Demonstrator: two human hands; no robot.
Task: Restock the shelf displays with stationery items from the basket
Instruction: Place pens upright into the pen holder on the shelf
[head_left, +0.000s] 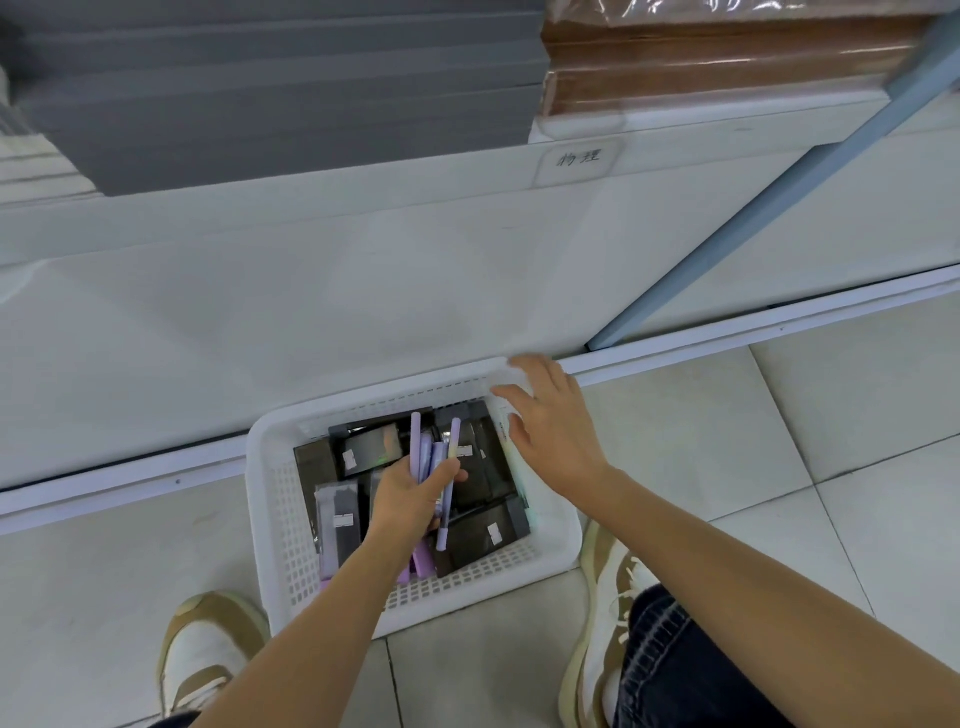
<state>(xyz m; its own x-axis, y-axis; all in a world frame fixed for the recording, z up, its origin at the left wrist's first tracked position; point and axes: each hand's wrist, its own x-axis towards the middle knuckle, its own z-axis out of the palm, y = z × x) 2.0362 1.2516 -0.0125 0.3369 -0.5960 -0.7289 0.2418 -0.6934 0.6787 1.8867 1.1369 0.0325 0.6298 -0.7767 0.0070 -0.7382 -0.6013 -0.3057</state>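
A white plastic basket (283, 514) stands on the floor against the shelf base. It holds several dark flat packs (483, 535) and purple stationery. My left hand (405, 501) is inside the basket and grips a bundle of purple pens (422, 449), with one pen (451, 480) sticking out through my fingers. My right hand (550, 431) hovers over the basket's far right corner with its fingers spread and nothing in it. A pale long pack (511, 457) lies along the right wall below that hand.
The white shelf base (311, 312) rises behind the basket, with a handwritten label (579, 158). Grey stacked sheets (285, 88) and brown wrapped packs (717, 62) sit on the shelf above. A blue-grey upright (769, 197) slants at right. My shoes (208, 654) flank the basket.
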